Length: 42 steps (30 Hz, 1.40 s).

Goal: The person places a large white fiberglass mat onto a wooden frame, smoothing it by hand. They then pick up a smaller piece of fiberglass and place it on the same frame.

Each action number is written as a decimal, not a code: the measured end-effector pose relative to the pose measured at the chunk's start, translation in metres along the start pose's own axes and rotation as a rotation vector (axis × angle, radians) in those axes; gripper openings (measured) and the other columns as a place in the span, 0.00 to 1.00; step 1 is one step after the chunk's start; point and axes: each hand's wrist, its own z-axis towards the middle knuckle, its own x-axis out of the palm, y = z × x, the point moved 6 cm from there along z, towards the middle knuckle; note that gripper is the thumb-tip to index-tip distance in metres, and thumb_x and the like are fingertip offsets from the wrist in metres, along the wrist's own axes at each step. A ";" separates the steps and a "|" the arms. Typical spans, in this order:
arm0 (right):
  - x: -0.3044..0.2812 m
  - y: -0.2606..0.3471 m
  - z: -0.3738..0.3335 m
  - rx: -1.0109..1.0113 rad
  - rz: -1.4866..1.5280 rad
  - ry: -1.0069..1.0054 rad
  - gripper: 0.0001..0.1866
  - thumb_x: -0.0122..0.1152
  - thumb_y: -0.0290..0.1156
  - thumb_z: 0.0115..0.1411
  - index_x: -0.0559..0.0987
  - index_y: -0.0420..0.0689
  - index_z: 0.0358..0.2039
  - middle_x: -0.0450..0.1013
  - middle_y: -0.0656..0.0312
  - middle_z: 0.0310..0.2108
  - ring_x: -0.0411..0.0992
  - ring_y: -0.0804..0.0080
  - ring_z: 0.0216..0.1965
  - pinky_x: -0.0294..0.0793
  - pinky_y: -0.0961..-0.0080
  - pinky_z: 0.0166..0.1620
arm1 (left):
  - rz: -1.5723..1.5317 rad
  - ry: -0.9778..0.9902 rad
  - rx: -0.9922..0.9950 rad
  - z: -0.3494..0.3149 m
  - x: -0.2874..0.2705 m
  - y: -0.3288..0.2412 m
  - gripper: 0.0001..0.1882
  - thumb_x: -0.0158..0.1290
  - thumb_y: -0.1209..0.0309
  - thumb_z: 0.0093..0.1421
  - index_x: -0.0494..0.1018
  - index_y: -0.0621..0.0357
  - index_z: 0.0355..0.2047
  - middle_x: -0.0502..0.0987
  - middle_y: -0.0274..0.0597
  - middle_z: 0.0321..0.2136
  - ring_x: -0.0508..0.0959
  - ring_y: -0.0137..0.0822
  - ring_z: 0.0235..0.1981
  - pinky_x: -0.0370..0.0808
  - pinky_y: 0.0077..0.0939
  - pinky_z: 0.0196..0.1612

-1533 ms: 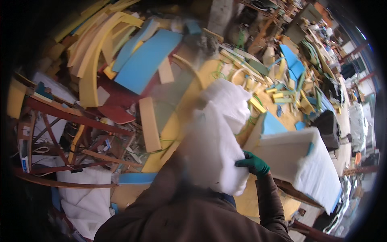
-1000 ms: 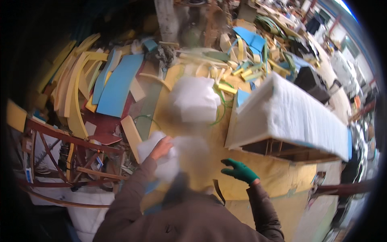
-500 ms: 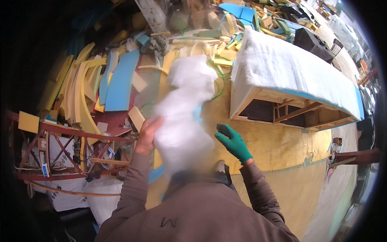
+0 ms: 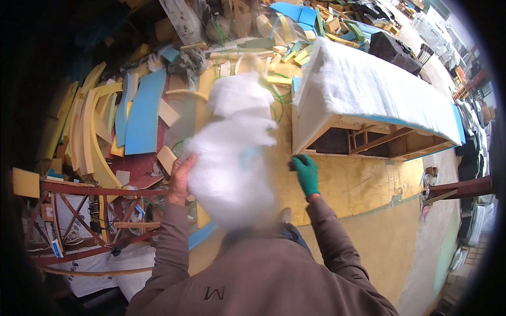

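A big, blurred wad of white fluffy batting (image 4: 234,158) hangs in front of my chest. My bare left hand (image 4: 181,179) grips its left edge. My right hand (image 4: 307,174), in a green glove, is just to the right of the batting and apart from it, near the lower corner of a wooden frame (image 4: 369,139) covered in white padding (image 4: 369,89). A small dark spot sits at the glove's fingertips; I cannot tell whether it is held. The frame stands on a yellow foam sheet (image 4: 358,189).
Curved yellow and blue foam offcuts (image 4: 137,116) are piled at the left and back. A red metal trestle (image 4: 89,210) stands at my lower left with white bags under it. More scraps and a black crate (image 4: 392,50) lie behind the padded frame.
My view has swung left to right, so the padded frame now sits closer. The batting has stayed in my left hand; my gloved right hand has come off its edge and moved right.
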 end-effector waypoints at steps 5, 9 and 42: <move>-0.009 -0.003 -0.030 -0.054 -0.316 0.081 0.13 0.65 0.28 0.71 0.84 0.37 0.53 0.86 0.57 0.40 0.84 0.72 0.39 0.82 0.72 0.41 | 0.041 -0.003 -0.057 0.021 -0.027 -0.009 0.18 0.59 0.67 0.72 0.80 0.62 0.59 0.86 0.41 0.50 0.86 0.33 0.48 0.82 0.29 0.53; 0.093 0.049 -0.029 -0.600 -0.640 0.146 0.19 0.67 0.30 0.68 0.84 0.44 0.59 0.86 0.56 0.42 0.84 0.63 0.39 0.82 0.68 0.41 | 0.076 0.098 -0.104 0.030 -0.018 -0.012 0.17 0.59 0.69 0.71 0.81 0.62 0.57 0.86 0.40 0.50 0.85 0.30 0.48 0.81 0.27 0.53; 0.229 0.197 -0.032 -1.128 -1.020 0.708 0.33 0.77 0.44 0.55 0.80 0.45 0.60 0.79 0.48 0.53 0.78 0.49 0.55 0.76 0.54 0.58 | 0.975 0.603 -0.245 0.044 -0.005 -0.100 0.20 0.63 0.63 0.68 0.84 0.65 0.53 0.88 0.42 0.47 0.83 0.31 0.47 0.77 0.28 0.56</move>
